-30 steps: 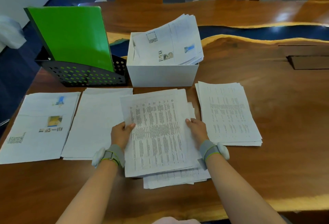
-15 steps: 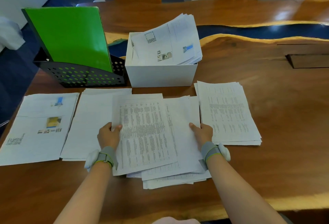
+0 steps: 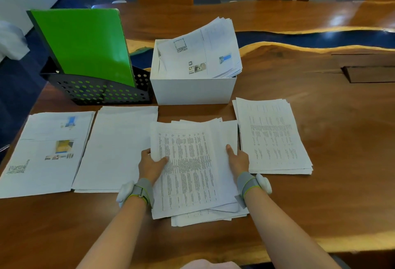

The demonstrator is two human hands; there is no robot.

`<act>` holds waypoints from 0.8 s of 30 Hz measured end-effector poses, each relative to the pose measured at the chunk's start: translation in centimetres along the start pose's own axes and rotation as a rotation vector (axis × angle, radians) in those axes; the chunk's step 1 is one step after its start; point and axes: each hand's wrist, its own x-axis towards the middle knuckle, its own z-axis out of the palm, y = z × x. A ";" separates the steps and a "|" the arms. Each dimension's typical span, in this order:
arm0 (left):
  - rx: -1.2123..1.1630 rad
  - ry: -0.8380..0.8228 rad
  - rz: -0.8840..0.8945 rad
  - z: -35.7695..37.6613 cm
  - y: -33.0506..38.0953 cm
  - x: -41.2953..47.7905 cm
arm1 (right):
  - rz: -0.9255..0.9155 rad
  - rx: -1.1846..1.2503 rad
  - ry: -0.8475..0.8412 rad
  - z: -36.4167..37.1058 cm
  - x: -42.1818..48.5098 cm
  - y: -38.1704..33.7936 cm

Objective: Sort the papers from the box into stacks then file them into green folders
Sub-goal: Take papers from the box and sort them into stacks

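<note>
Two hands: we grasp the middle stack [image 3: 192,172] by its long edges. Our left hand [image 3: 150,165] curls round the left edge with the thumb on top. Our right hand [image 3: 238,160] pinches the right edge, thumb on the page, other fingers hidden beneath.
Why held so: we judge that we are squaring loose sheets, since the lower ones stick out unevenly at the near end.
Middle pages: white, with dense small print in columns, lying on the wooden table [image 3: 320,194] just in front of us, between a blank-faced stack [image 3: 117,151] and a similar printed stack [image 3: 273,136].
Far-left stack [image 3: 47,153]: pages with small colour pictures and a code square.
Box [image 3: 192,92]: white, behind the stacks, with papers [image 3: 201,52] heaped above its rim, so sorting is not done.
Green folders [image 3: 83,44]: upright in a black perforated rack [image 3: 96,93] left of the box, within reach for filing.
</note>
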 end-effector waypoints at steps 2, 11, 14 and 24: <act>0.028 -0.034 -0.010 0.1 -0.1 0.3 | 0.010 -0.025 0.000 0.1 0.0 0.2; 0.202 0.182 0.031 -4.2 -0.1 2.1 | -0.034 -0.185 0.029 -0.3 0.7 0.7; 0.174 0.216 0.018 -5.5 -0.2 2.6 | -0.024 -0.175 0.032 -0.3 0.9 0.8; -0.017 -0.058 0.048 -1.2 -0.2 0.9 | -0.047 0.022 -0.011 -0.3 0.2 0.7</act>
